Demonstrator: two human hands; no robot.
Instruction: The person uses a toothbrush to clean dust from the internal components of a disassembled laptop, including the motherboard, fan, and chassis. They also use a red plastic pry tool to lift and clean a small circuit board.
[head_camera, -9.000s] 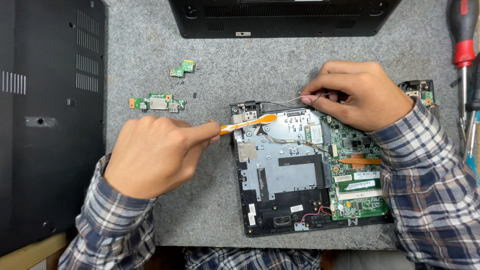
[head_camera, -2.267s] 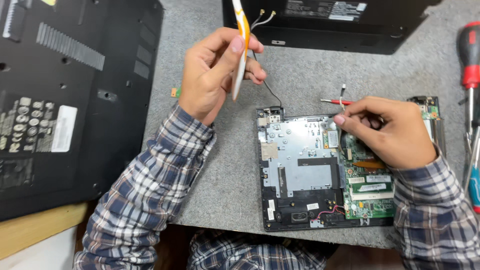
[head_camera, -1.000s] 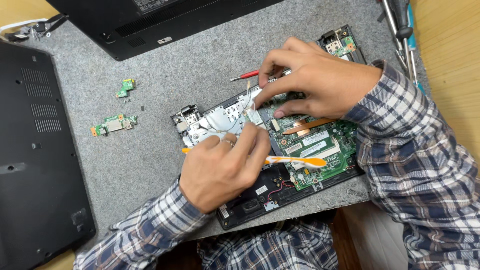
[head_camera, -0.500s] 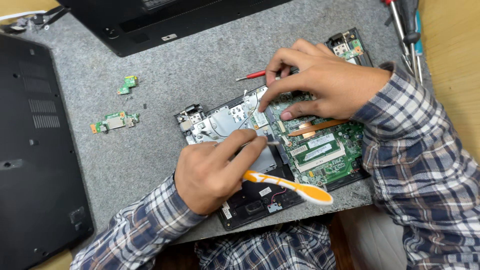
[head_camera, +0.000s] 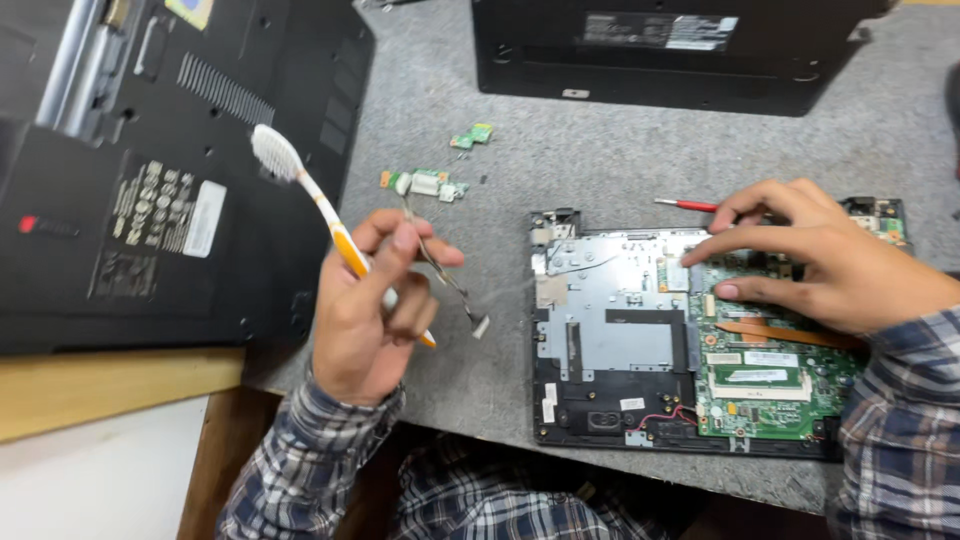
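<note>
Left hand (head_camera: 365, 310) curled shut around an orange-and-white toothbrush (head_camera: 330, 225), gripping it mid-handle with the bristle head tilting up and away to the left, over the edge of a black laptop base (head_camera: 180, 150). Also pinching a thin cable (head_camera: 445, 280) between thumb and forefinger, its small pale connector dangling free just above the grey mat (head_camera: 600, 140), lifted clear of the board apparently to keep it out of the way.

Right hand (head_camera: 810, 260) lying flat and spread on the opened laptop chassis (head_camera: 690, 340), fingers pressing on the green circuit board (head_camera: 770, 390) near the silver metal plate (head_camera: 610, 320), seemingly steadying the unit so it is not sliding. Holding nothing that can be made out, though a red-handled tool (head_camera: 685, 204) is poking out from beside the fingertips, so a grip there cannot be ruled out.

Resting further back on the mat, well apart from both hands: two small green boards (head_camera: 425, 183) and a second black laptop (head_camera: 680, 50). Plaid sleeves covering both forearms.
</note>
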